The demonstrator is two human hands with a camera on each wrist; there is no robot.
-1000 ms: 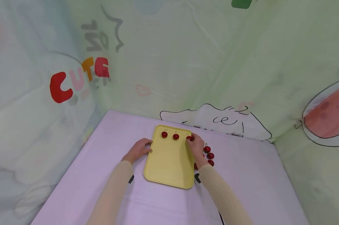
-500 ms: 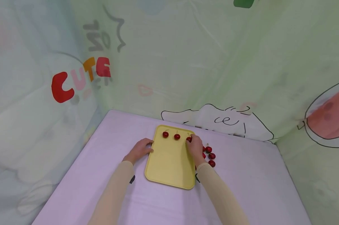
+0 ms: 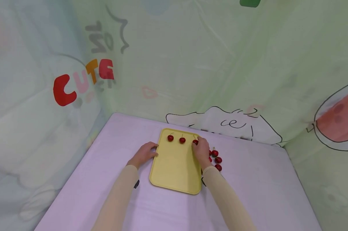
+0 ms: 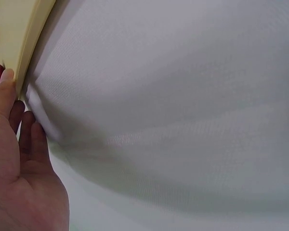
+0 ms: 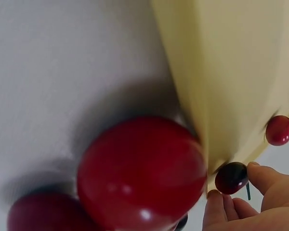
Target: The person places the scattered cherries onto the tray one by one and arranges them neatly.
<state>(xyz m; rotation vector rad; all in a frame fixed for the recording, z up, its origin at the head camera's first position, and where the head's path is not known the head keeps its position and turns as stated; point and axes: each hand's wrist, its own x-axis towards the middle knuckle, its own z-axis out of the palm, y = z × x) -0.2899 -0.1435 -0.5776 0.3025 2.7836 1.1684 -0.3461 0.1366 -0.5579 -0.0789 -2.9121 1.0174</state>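
Note:
A yellow rectangular tray [image 3: 175,166] lies on the table with two stemmed cherries, a left one [image 3: 170,138] and a middle one [image 3: 182,140], along its far end. My left hand [image 3: 143,154] holds the tray's left edge; in the left wrist view its thumb [image 4: 6,79] lies over the rim and the fingers are outside it. At the tray's far right corner, my right hand [image 3: 202,150] pinches a third dark red cherry [image 5: 231,178] between thumb and fingers, in line with the other two. The hand partly covers this cherry in the head view.
Several loose cherries [image 3: 218,159] lie on the lilac tablecloth [image 3: 249,179] just right of the tray, partly hidden by my right wrist. One of them, a large-looking cherry [image 5: 142,173], sits close beside the tray wall. Printed curtains [image 3: 220,64] rise behind the table.
The head view has shifted slightly. My right forearm has edged left and covers a cherry beside the tray that showed earlier. Both hands keep their holds.

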